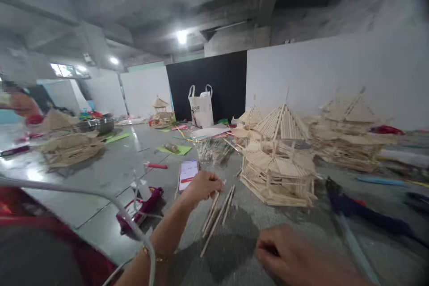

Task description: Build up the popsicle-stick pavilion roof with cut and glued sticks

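Thin wooden sticks lie in a loose bundle on the grey table. My left hand is at their far end, fingers pinched together on a stick; the fingertips are partly hidden. My right hand is low on the right, apart from the sticks. It is curled into a loose fist, somewhat blurred, and nothing shows in it. Beyond it stands a tiered pavilion model built of such sticks, with a pointed roof. A phone with a lit screen lies just past my left hand.
More pavilion models stand at the right. A plastic bag of sticks lies at the centre back. A purple glue gun with its cable is left of my arm; a dark blue one is at the right. A red pen lies further left.
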`<action>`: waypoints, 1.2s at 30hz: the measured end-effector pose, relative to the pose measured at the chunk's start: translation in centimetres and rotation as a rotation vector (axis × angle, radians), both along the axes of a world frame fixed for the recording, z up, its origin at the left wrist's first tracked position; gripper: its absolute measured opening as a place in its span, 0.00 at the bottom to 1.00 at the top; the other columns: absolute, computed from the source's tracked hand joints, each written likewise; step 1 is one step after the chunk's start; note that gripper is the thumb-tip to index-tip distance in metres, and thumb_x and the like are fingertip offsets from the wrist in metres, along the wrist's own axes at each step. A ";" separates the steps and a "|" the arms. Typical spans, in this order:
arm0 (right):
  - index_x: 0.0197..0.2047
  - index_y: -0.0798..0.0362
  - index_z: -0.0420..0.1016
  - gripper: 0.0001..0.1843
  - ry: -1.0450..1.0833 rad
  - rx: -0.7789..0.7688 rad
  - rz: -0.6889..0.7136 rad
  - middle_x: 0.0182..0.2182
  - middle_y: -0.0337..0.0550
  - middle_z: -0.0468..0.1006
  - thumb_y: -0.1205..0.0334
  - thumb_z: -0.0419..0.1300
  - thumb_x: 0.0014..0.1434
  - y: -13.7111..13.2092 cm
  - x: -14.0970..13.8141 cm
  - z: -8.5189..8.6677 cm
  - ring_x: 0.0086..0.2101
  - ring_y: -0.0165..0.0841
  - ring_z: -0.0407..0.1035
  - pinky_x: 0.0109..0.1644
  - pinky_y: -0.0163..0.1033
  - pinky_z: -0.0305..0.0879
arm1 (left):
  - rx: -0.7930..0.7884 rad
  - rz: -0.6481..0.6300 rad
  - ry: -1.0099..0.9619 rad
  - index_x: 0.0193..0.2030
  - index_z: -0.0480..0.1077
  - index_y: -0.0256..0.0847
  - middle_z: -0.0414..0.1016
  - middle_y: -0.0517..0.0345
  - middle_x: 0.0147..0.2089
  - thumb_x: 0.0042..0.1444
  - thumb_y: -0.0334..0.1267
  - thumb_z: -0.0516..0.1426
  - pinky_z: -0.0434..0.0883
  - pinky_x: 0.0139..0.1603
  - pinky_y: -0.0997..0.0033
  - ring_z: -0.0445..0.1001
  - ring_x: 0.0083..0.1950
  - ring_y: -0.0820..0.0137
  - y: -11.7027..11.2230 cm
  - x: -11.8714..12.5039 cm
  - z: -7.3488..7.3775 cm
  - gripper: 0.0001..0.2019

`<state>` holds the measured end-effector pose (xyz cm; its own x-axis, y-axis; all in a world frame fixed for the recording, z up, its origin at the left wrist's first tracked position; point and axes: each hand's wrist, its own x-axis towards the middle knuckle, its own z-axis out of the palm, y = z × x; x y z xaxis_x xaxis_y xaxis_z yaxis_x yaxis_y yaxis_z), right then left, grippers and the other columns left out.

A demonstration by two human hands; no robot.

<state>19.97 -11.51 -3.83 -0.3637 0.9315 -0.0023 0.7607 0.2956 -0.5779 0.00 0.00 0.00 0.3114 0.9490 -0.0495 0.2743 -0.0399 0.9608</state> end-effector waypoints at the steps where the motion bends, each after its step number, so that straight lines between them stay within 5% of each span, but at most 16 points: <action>1: 0.20 0.55 0.67 0.11 0.074 -0.023 -0.017 0.16 0.36 0.68 0.67 0.49 0.51 0.3 -0.4 0.1 0.19 0.27 0.62 0.21 0.30 0.48 | -0.002 -0.016 -0.013 0.19 0.70 0.35 0.62 0.67 0.09 0.40 0.32 0.57 0.47 0.12 0.82 0.54 0.11 0.83 -0.2 0.3 0.1 0.04; 4: 0.21 0.54 0.66 0.10 0.261 -0.060 -0.070 0.14 0.33 0.64 0.65 0.49 0.51 1.2 -1.4 0.4 0.15 0.25 0.61 0.19 0.29 0.50 | -0.012 -0.048 -0.063 0.21 0.69 0.36 0.60 0.69 0.09 0.43 0.37 0.56 0.46 0.11 0.81 0.52 0.11 0.83 -0.8 1.0 0.3 0.06; 7: 0.21 0.54 0.64 0.10 0.393 -0.056 -0.120 0.13 0.31 0.62 0.62 0.50 0.51 2.5 -2.0 0.5 0.13 0.25 0.61 0.18 0.29 0.52 | -0.027 -0.050 -0.133 0.26 0.67 0.37 0.69 0.66 0.18 0.42 0.40 0.56 0.47 0.12 0.81 0.53 0.12 0.84 -1.5 1.7 0.2 0.08; 12: 0.35 0.54 0.64 0.22 0.567 -0.087 -0.201 0.33 0.43 0.73 0.44 0.41 0.56 5.0 -3.0 0.2 0.16 0.26 0.67 0.14 0.29 0.55 | -0.039 -0.128 -0.138 0.30 0.66 0.37 0.72 0.64 0.21 0.40 0.41 0.60 0.49 0.12 0.81 0.56 0.13 0.83 -2.3 2.5 0.0 0.12; 14: 0.34 0.54 0.61 0.25 0.596 -0.096 -0.238 0.30 0.41 0.71 0.42 0.37 0.56 5.9 -3.4 0.0 0.15 0.26 0.66 0.13 0.29 0.55 | -0.030 -0.193 -0.111 0.29 0.65 0.38 0.73 0.63 0.21 0.40 0.40 0.60 0.49 0.11 0.81 0.56 0.12 0.83 -2.3 2.7 -0.2 0.11; 18: 0.27 0.52 0.61 0.16 0.521 -0.111 -0.270 0.21 0.36 0.68 0.52 0.40 0.57 7.0 -3.6 -0.2 0.12 0.25 0.61 0.11 0.29 0.52 | 0.133 -0.201 0.269 0.33 0.64 0.39 0.76 0.62 0.25 0.46 0.38 0.55 0.53 0.12 0.79 0.62 0.13 0.78 -1.9 2.5 -0.7 0.08; 22: 0.16 0.52 0.61 0.13 0.333 -0.121 -0.273 0.12 0.34 0.62 0.65 0.48 0.50 6.3 -2.9 -0.2 0.12 0.28 0.60 0.13 0.30 0.50 | 0.474 -0.012 0.750 0.28 0.70 0.38 0.77 0.53 0.29 0.49 0.32 0.49 0.64 0.29 0.70 0.75 0.31 0.65 -1.3 1.8 -1.2 0.09; 28: 0.30 0.56 0.76 0.08 0.094 0.118 -0.281 0.28 0.45 0.76 0.62 0.56 0.51 3.3 -1.1 0.6 0.33 0.37 0.69 0.33 0.37 0.55 | 0.483 0.046 0.974 0.29 0.75 0.37 0.78 0.44 0.33 0.42 0.29 0.53 0.64 0.34 0.65 0.75 0.38 0.56 -1.5 1.6 -1.9 0.09; 36: 0.26 0.56 0.76 0.10 -0.009 0.125 -0.159 0.23 0.41 0.75 0.69 0.53 0.52 1.2 -0.3 0.4 0.27 0.31 0.66 0.29 0.34 0.50 | 0.420 0.101 1.027 0.33 0.75 0.36 0.79 0.52 0.33 0.53 0.35 0.53 0.67 0.37 0.68 0.76 0.37 0.67 -0.4 1.0 -1.0 0.09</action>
